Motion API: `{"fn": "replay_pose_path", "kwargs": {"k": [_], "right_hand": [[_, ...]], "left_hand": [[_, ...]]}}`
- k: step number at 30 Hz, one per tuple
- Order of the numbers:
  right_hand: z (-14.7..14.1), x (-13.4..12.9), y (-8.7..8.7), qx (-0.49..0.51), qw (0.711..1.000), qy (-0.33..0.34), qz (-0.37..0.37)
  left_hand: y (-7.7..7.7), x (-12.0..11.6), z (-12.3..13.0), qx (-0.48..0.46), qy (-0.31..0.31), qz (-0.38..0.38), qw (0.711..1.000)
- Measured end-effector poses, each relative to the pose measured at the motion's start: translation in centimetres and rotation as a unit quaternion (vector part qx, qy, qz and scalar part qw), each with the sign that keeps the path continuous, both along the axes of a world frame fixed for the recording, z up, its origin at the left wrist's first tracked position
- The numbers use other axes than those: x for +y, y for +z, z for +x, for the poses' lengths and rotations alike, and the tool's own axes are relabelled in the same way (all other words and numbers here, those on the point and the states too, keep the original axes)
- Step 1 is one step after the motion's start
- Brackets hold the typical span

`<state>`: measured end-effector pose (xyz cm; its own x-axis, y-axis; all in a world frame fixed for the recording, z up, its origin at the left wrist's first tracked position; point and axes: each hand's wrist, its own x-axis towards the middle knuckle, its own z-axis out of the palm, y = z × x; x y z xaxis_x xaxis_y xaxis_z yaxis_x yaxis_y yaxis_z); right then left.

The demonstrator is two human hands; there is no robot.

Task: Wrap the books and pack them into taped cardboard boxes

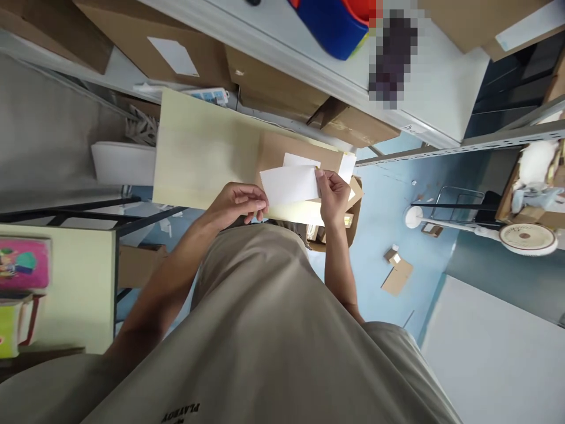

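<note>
A white sheet of paper (289, 185) is pinched at its right end between the thumb and fingers of my right hand (333, 191). My left hand (242, 203) is beside the sheet's left end, its fingers loosely curled and apart, with nothing visible in them. Beneath the sheet, a flat brown cardboard piece (273, 147) lies on the pale yellow table (198, 153). Another white paper (300, 159) shows just behind the held sheet. A white label (347, 166) is at the cardboard's right end.
Cardboard boxes (273, 82) stand behind the table under a grey shelf (304, 59). An open carton (353, 232) is below the table's right end. A white fan (525, 237) and a cardboard scrap (397, 277) are farther right. Books (24, 265) lie at the left.
</note>
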<state>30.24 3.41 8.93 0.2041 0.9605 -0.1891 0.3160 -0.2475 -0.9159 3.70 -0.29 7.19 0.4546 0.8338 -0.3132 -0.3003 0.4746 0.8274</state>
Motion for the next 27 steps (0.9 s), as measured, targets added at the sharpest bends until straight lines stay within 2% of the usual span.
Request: {"fn": "replay_pose_path", "kwargs": {"k": [6,12,22,27], "right_hand": [[-4.6,-1.3,0.3,-0.010,1.000,0.008,0.000],[-6.9,-2.2,0.5,-0.002,1.000,0.028,-0.004],[-7.9,-3.2,1.4,-0.029,0.998,0.043,-0.016],[-9.0,-3.4,0.0,-0.005,0.996,0.080,-0.048]], "left_hand": [[0.6,-1.3,-3.7,-0.068,0.003,0.017,0.998],[1.4,-2.6,-6.2,-0.059,0.010,0.040,0.997],[0.9,-4.0,-7.1,-0.027,0.019,0.042,0.999],[1.0,-4.1,-7.1,0.007,0.039,0.044,0.998]]}}
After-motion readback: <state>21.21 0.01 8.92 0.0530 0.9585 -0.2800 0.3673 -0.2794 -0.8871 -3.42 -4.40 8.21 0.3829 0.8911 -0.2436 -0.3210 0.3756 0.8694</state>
